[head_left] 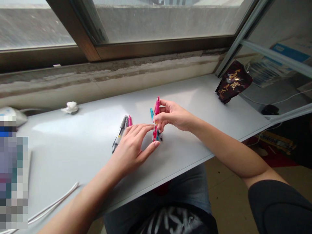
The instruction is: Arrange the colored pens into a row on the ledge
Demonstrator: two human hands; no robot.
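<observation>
My right hand (174, 115) pinches a pink pen (157, 105) that stands tilted with its cap end up. Beside that pen, partly behind my right fingers, a teal pen (151, 113) and a dark-tipped pen (160, 135) show. My left hand (135, 141) reaches over the desk with fingers stretched out, its fingertips close to the pink pen's lower part; whether they touch it I cannot tell. Partly under and left of my left hand lie a grey-capped pen (123, 123), another dark pen and a second pink pen (130, 120), side by side.
The pale desk (85, 143) runs along a window wall. A crumpled white tissue (71, 107) lies at the back left, and a white cable (58, 200) at the front left. At the right end stands a dark foil bag (234, 81) near the metal shelf frame (275, 58).
</observation>
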